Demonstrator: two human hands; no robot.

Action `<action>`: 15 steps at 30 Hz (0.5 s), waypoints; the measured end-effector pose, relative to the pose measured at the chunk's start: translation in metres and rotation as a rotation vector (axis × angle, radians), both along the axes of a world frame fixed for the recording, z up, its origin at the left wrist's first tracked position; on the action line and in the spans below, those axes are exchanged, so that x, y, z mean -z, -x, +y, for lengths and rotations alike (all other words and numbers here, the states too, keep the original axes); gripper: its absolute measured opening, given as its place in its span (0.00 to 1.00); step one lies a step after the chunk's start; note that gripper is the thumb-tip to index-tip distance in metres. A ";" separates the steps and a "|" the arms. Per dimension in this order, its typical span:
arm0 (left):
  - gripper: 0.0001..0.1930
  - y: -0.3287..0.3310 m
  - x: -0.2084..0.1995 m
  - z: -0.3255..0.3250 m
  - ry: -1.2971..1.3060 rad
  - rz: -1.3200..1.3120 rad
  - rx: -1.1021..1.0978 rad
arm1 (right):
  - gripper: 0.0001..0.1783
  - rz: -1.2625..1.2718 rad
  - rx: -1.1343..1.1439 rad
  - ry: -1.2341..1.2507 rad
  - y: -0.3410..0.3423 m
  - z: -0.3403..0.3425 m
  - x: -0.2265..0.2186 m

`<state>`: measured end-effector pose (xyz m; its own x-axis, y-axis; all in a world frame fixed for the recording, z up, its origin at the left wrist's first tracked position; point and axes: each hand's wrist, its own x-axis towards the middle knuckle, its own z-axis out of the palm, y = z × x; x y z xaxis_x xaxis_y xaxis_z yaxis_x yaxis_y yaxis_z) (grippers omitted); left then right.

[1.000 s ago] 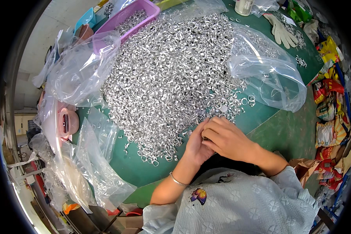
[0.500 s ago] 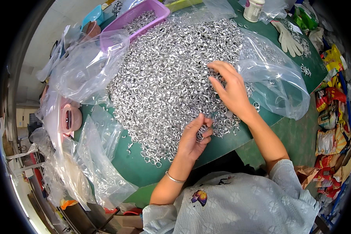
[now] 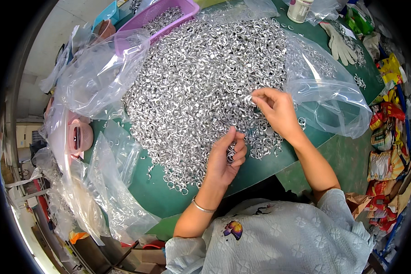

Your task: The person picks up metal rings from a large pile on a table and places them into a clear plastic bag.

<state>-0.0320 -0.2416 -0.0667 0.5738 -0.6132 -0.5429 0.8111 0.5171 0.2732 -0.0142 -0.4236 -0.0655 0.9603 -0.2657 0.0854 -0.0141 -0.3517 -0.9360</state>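
A broad heap of small silvery metal rings covers the middle of the green table. At the heap's near edge my left hand is curled, several metal rings held in its palm and fingers. Farther right, above the heap, my right hand pinches a small metal ring between thumb and fingertips. The hands are apart from each other. Part of what lies in the left palm is hidden by the fingers.
A purple basket holding more rings stands at the back left. Clear plastic bags lie left, another plastic bag right. A pink basket sits at the left edge. A white glove and a white bottle lie back right.
My right hand has moved slightly down and right, and its spread fingers have come together on a ring. My left hand stays curled round its rings, barely shifted.
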 end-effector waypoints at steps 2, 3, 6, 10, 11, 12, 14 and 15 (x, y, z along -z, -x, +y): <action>0.13 0.002 -0.001 -0.002 -0.058 -0.043 0.007 | 0.04 0.153 -0.035 -0.188 0.011 -0.001 0.003; 0.13 0.004 -0.004 -0.004 -0.089 -0.064 0.000 | 0.04 0.037 -0.010 -0.012 0.014 -0.001 0.005; 0.13 0.008 -0.002 -0.004 -0.152 -0.100 -0.025 | 0.04 -0.197 0.043 0.380 0.021 -0.002 0.010; 0.15 0.010 -0.002 -0.002 -0.194 -0.108 -0.005 | 0.04 -0.148 0.067 0.447 0.036 -0.003 -0.001; 0.15 0.011 -0.004 -0.003 -0.201 -0.102 0.031 | 0.04 -0.126 0.061 0.447 0.039 -0.004 -0.005; 0.15 0.012 -0.008 -0.004 -0.207 -0.096 0.067 | 0.04 -0.104 0.056 0.446 0.042 -0.005 -0.007; 0.16 0.014 -0.010 -0.005 -0.196 -0.095 0.120 | 0.04 -0.088 0.022 0.316 0.045 -0.006 -0.003; 0.16 0.016 -0.008 -0.006 -0.178 -0.099 0.137 | 0.04 -0.080 0.005 0.250 0.046 -0.006 -0.002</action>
<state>-0.0483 -0.2472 -0.0583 0.5475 -0.5888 -0.5946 0.8352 0.3402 0.4321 -0.0600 -0.4297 -0.0635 0.9467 -0.2312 0.2244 0.0542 -0.5723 -0.8183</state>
